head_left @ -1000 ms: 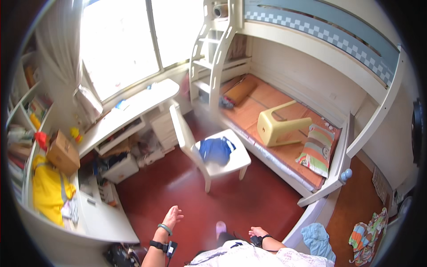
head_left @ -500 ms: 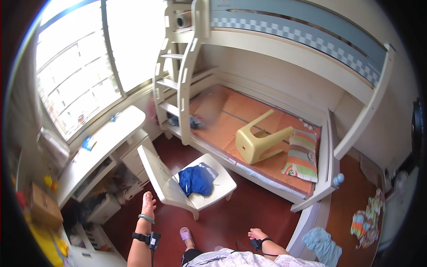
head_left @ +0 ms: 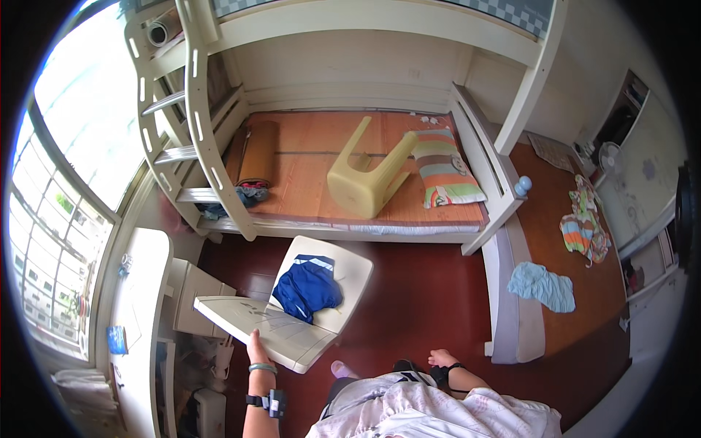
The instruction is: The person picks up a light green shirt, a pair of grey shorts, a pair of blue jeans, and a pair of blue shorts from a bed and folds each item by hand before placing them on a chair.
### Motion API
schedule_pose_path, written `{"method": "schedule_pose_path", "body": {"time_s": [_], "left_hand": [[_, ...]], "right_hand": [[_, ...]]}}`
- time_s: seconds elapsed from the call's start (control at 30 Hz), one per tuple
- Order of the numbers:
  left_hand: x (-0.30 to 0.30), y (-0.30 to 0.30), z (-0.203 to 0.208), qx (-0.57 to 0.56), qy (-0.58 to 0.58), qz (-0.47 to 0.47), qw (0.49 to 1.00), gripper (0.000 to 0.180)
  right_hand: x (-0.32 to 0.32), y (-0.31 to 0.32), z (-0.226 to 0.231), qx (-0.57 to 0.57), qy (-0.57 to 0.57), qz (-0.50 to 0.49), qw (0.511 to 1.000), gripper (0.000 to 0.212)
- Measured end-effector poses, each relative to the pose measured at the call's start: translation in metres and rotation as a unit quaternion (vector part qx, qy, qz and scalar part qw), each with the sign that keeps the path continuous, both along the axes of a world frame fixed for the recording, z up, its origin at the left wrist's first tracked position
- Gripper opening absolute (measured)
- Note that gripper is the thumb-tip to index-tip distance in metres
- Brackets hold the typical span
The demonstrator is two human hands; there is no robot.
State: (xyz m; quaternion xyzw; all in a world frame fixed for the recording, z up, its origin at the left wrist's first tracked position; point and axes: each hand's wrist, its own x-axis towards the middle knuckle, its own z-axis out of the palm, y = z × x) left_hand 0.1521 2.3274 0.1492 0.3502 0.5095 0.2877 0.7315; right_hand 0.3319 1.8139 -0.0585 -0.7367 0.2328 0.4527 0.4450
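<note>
My left hand [head_left: 258,350] is at the edge of the backrest of a cream plastic chair [head_left: 349,281], its thumb lying against the back and its other fingers mostly hidden. On the seat lies a crumpled dark blue cloth garment [head_left: 310,287] with a pale stripe. My right hand [head_left: 442,358] hangs low in front of my body, its fingers loosely stretched and holding nothing. A pale yellow plastic stool [head_left: 354,188] rests tipped on its side on the lower bunk, beside a striped pillow [head_left: 447,169].
The bunk bed's ladder [head_left: 196,124] rises at the left, near a rolled brown mat [head_left: 259,152]. A white desk [head_left: 139,292] runs under the window. At the right, a low wooden platform [head_left: 577,328] bears a light blue cloth [head_left: 542,286] and a colourful garment [head_left: 584,226].
My view has swung to the right, toward the bed. My left hand, earlier open and apart from the chair, is now on its backrest. The right hand stays low and free.
</note>
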Motion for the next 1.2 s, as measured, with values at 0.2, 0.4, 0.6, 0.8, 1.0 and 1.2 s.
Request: {"method": "schedule_pose_path", "body": {"time_s": [0.2, 0.4, 0.6, 0.8, 1.0, 1.2], "left_hand": [[-0.001, -0.003, -0.004, 0.012, -0.01, -0.026, 1.0, 0.055], [0.002, -0.005, 0.0, 0.015, -0.017, -0.011, 1.0, 0.058], [-0.009, -0.05, 0.005, 0.031, 0.014, 0.012, 0.999, 0.056], [-0.026, -0.103, 0.005, 0.039, 0.048, 0.103, 0.993, 0.04], [-0.075, -0.094, -0.004, 0.045, -0.012, 0.198, 0.979, 0.051], [-0.168, -0.085, 0.0, 0.068, -0.018, 0.251, 0.965, 0.049]], "right_hand": [[-0.033, 0.079, 0.015, 0.04, 0.042, 0.074, 0.996, 0.032], [-0.029, 0.095, 0.051, 0.045, -0.017, 0.129, 0.99, 0.029], [-0.04, 0.013, 0.035, 0.029, -0.031, 0.027, 0.999, 0.03], [-0.095, -0.136, 0.014, -0.045, 0.035, -0.002, 0.998, 0.034], [-0.138, -0.22, 0.011, -0.089, 0.031, -0.136, 0.986, 0.023], [-0.129, -0.182, 0.027, -0.066, 0.027, -0.113, 0.991, 0.033]]}}
